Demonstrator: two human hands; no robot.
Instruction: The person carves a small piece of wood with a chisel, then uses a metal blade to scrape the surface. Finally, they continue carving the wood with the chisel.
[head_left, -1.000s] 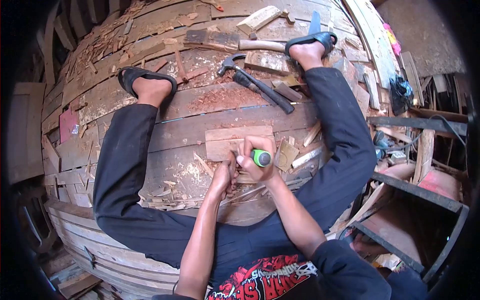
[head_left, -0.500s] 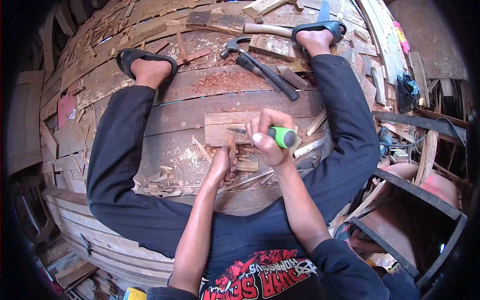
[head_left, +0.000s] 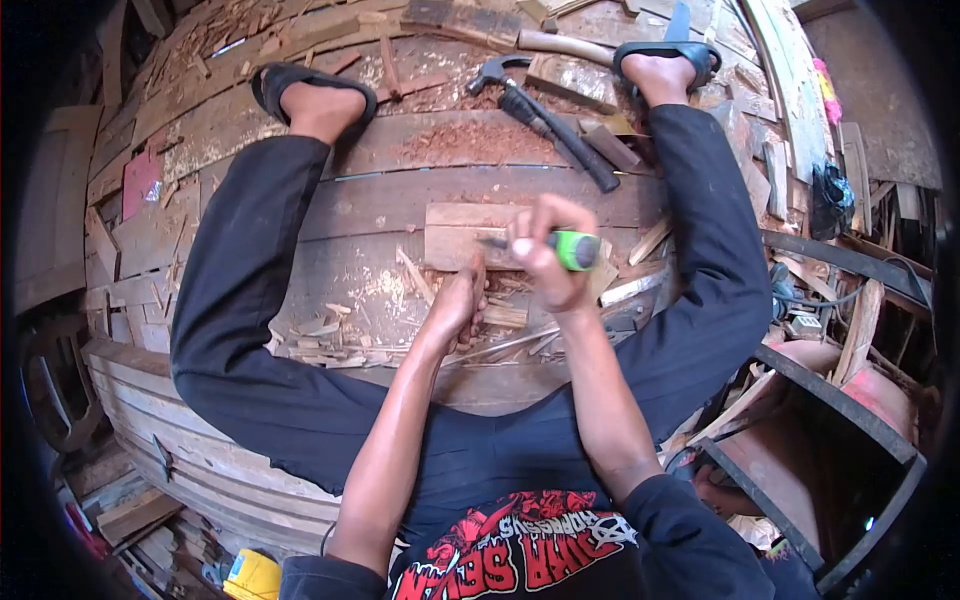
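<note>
Between my spread legs, my left hand (head_left: 460, 308) is closed around a small reddish-brown piece of wood (head_left: 479, 264), its end sticking up past my fingers. My right hand (head_left: 552, 252) grips a tool with a green and black handle (head_left: 575, 250); its dark, narrow tip points left and lies close to the upper end of the piece. Whether tip and wood touch, I cannot tell. Beneath and behind both hands lies a pale wooden block (head_left: 450, 243) on the plank floor (head_left: 350, 210).
A claw hammer (head_left: 497, 72) and a black-handled tool (head_left: 560, 135) lie ahead among reddish shavings. Wood offcuts (head_left: 570, 80) sit near my right foot. Splinters litter the floor. A dark metal frame (head_left: 850, 400) stands at the right, a yellow container (head_left: 252, 576) at bottom left.
The view has shifted, so the floor items appear farther right and slightly higher. Both hands keep their hold, and the tool's tip remains near the piece's upper end.
</note>
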